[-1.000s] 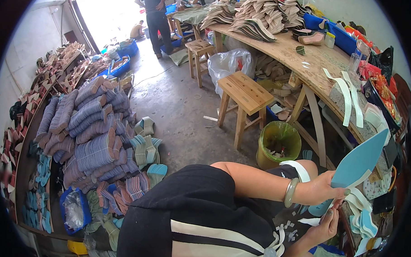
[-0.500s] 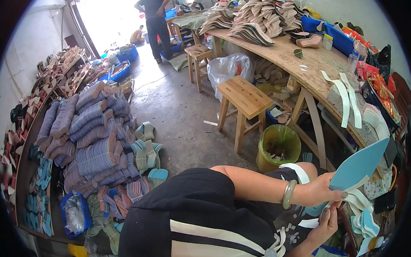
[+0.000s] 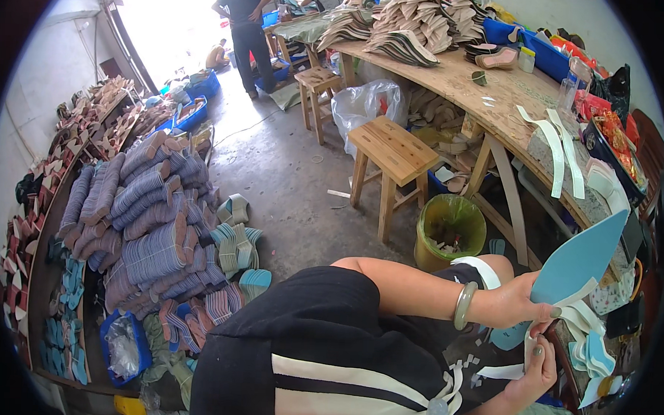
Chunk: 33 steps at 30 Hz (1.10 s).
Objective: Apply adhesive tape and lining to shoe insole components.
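My left hand (image 3: 522,298), a pale bangle at its wrist, grips a light blue shoe insole (image 3: 582,256) by its narrower middle, thumb on the near side. The broad end rises to the upper right; the other end (image 3: 509,336) shows below the hand. A white strip (image 3: 583,291) lies along part of the insole's edge. Just below, my right hand (image 3: 537,368) is closed with fingertips pinched on a narrow white strip (image 3: 529,350) close to the left thumb. The fingers partly hide where strip and insole meet.
Blue and white pieces (image 3: 590,354) lie on a small surface beside my hands. Long white strips (image 3: 546,145) hang over the workbench (image 3: 461,80). A wooden stool (image 3: 394,152) and lined bin (image 3: 450,230) stand nearby. Bundled striped insoles (image 3: 151,252) are piled left; a person (image 3: 247,29) stands far back.
My right hand has risen slightly and turned, its fingers more curled near the left thumb. The insole has tilted a little more upright, still in my left hand. The view has shifted slightly.
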Motion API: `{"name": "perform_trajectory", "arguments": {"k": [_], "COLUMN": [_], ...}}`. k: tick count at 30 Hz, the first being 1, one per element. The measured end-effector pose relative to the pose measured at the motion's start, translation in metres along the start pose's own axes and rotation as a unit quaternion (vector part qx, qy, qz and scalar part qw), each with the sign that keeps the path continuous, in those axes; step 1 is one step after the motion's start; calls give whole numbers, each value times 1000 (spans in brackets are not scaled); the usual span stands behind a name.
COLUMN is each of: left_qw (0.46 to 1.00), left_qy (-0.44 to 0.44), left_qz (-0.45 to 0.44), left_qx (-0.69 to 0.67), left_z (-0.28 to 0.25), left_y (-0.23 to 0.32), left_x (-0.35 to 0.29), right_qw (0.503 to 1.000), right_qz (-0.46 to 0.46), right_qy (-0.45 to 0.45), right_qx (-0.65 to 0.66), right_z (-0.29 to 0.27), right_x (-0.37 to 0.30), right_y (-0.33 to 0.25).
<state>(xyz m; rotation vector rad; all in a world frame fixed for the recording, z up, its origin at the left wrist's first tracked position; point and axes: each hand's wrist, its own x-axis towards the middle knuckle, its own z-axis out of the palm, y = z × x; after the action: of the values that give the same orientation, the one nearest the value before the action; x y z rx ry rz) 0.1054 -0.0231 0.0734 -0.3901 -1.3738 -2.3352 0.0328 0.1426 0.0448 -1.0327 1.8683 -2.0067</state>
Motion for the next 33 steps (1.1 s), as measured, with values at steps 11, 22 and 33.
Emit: {"name": "perform_trajectory", "arguments": {"k": [11, 22, 33], "left_qw": [997, 994, 970], "left_qy": [60, 112, 177], "left_qz": [23, 0, -57], "left_qx": [-29, -19, 156], "left_z": [7, -9, -37], "left_y": [13, 3, -12], "left_x": [3, 4, 11], "right_qw": [985, 996, 995], "right_qz": [-61, 67, 26], "right_qy": [114, 43, 16], "right_qx": [-115, -36, -95], "right_z": [39, 41, 51], "right_x": [-16, -5, 8], "right_y": [11, 19, 35]}}
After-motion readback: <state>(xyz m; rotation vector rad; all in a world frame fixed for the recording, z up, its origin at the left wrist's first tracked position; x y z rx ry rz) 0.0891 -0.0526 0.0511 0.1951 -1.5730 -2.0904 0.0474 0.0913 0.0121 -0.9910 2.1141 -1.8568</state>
